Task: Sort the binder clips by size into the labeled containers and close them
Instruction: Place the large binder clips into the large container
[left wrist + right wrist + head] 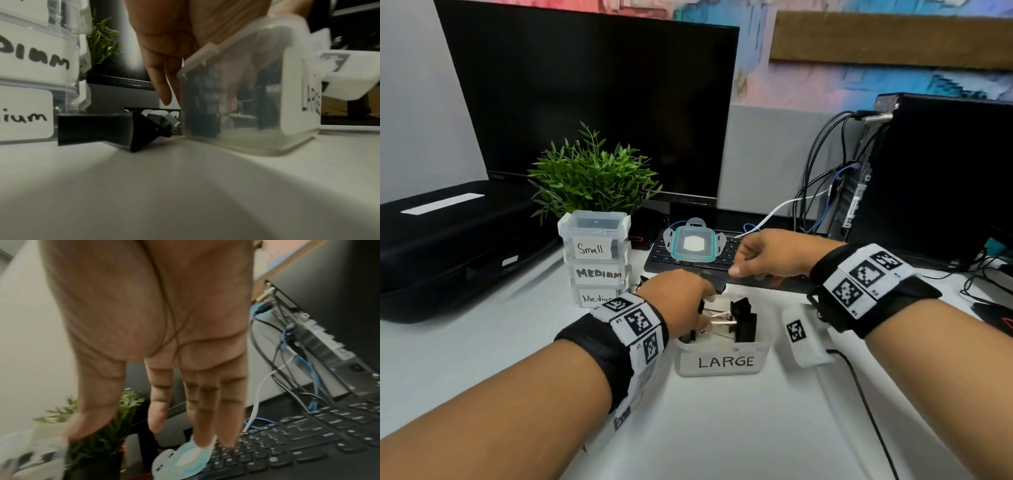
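A clear container labelled LARGE (722,363) stands open near the front of the desk, with several large black binder clips (744,323) inside. My left hand (705,311) reaches down into it, and the thumb and fingers pinch a clip by its silver wire handles. Through the container wall (246,138) the fingers look blurred. Another black clip (115,129) lies on the desk left of the container. The teal-rimmed lid (693,245) rests on the keyboard. My right hand (743,267) hovers just right of the lid (185,459), fingers straight, holding nothing.
Closed containers labelled Small (594,248) and Medium (599,274) are stacked at left in front of a potted plant (592,174). Behind are a keyboard (722,260) and a monitor (592,96). Also here: a black case (448,240), a computer tower with cables (928,171), and a white tagged block (804,335).
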Demonstrator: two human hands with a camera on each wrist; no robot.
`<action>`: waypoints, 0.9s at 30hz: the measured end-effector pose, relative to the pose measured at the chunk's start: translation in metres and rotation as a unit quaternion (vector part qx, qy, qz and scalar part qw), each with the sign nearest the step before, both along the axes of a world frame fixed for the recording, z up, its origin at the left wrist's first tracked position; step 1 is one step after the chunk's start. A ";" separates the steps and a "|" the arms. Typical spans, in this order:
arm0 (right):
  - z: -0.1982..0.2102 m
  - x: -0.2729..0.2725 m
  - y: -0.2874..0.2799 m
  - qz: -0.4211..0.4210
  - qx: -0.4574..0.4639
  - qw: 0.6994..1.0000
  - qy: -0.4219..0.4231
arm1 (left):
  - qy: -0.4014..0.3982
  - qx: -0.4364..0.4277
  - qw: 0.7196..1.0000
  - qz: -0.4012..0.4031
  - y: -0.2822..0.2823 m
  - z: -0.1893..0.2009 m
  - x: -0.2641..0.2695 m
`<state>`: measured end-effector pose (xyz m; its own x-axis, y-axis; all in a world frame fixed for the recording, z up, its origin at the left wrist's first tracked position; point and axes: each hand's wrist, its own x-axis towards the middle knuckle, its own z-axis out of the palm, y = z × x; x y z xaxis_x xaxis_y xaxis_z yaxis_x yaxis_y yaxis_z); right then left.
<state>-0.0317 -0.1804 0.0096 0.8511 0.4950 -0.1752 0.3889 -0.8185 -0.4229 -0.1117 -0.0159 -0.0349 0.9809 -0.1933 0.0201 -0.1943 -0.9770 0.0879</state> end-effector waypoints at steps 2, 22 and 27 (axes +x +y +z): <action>-0.001 0.012 -0.001 0.018 -0.055 0.997 -0.041 | 0.006 0.001 1.000 -0.003 0.000 0.000 0.000; -0.039 0.026 0.001 0.120 -0.324 0.938 -0.032 | 0.009 0.012 1.000 -0.006 0.000 -0.003 0.002; -0.030 0.005 -0.030 0.107 -0.356 0.928 -0.029 | 0.011 0.023 1.000 -0.008 0.000 -0.002 0.001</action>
